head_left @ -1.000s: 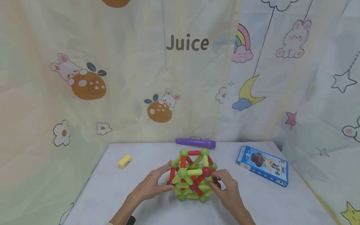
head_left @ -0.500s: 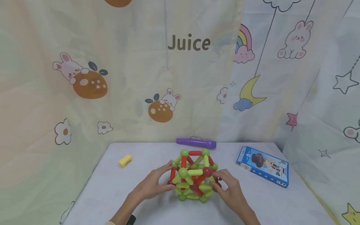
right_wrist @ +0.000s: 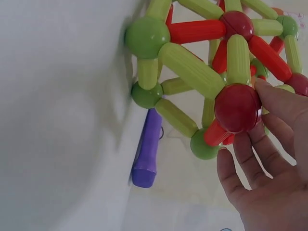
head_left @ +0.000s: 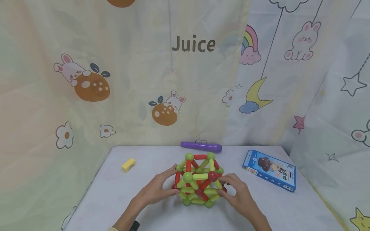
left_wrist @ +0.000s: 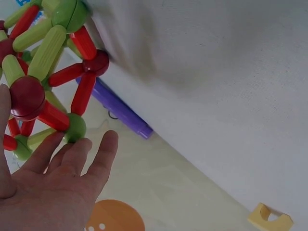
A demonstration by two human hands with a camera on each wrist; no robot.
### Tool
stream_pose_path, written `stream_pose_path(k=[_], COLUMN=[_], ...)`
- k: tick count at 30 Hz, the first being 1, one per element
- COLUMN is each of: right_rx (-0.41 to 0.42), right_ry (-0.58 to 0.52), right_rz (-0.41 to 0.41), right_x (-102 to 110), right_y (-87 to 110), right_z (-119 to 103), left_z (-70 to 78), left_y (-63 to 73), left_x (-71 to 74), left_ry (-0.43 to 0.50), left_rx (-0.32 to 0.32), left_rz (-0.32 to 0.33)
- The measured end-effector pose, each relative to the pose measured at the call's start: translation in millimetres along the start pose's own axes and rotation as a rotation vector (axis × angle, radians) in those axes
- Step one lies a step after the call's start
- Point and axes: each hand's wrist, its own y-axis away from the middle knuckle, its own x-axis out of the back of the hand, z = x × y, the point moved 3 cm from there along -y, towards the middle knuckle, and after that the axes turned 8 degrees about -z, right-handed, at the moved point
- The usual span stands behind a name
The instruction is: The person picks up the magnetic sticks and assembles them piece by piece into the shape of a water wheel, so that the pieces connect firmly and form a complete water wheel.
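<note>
A cage-like toy of red and green balls joined by rods [head_left: 200,176] stands on the white table, a ball-and-rod building model. My left hand [head_left: 157,189] holds its left side, thumb in front and fingertips behind. In the left wrist view, the thumb is by a red ball [left_wrist: 28,96] and fingers meet a green ball [left_wrist: 74,127]. On the other side, my right hand [head_left: 241,194] pinches around a dark red ball [right_wrist: 236,108], thumb and fingers against it. A light green rod [right_wrist: 192,70] runs from that ball to a green corner ball [right_wrist: 147,37].
Behind the model lies a purple microphone-shaped stick [head_left: 201,147] along the table's [head_left: 156,154] back edge. A small yellow arch block [head_left: 128,165] sits at the left, and a blue picture box [head_left: 271,170] at the right. Printed curtains [head_left: 130,80] hang behind.
My right hand has slid slightly right and down, its thumb drawing outward and uncovering a green rod near the right-hand red ball. My left hand and the model have hardly moved.
</note>
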Motion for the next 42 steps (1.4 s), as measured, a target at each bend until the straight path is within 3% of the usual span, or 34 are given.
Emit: stream_pose_path(k=[10,16,20,23,26,32,37,42], right_rx=[-0.128,-0.175,-0.15,-0.112,-0.109,-0.167,-0.189,-0.181], right_ry=[0.001,0.013,0.014,0.017,0.025,0.05,-0.033,-0.09], right_rz=[-0.071,-0.064,-0.019,0.012,0.014,-0.052,-0.164,-0.201], right_x=[0,-2,-1,0,1,-1,-5,-7], right_y=[1.3,2.9,2.0,0.2,-0.6,4.6,5.5,3.5], right_z=[-1,-3,-6,-9,-10,-1,8,11], left_z=[-0.6,0.4,6.1,16.5,24.2,18.1,11.5,7.0], left_y=[0.0,0.7,3.0,3.9,3.3,3.4,2.7,0.0], left_x=[0.1,-1.7,-5.6,-8.7,-10.0,-9.8,-9.0,-6.1], left_ry=[0.008,-0.002,-0.033,-0.047,-0.054,-0.067,-0.079,-0.08], left_rx=[-0.008,-0.012,-0.026,-0.07,-0.103,-0.076,-0.07,-0.068], left_rz=[-0.001,0.013,0.082,0.159,0.189,0.136,0.128,0.065])
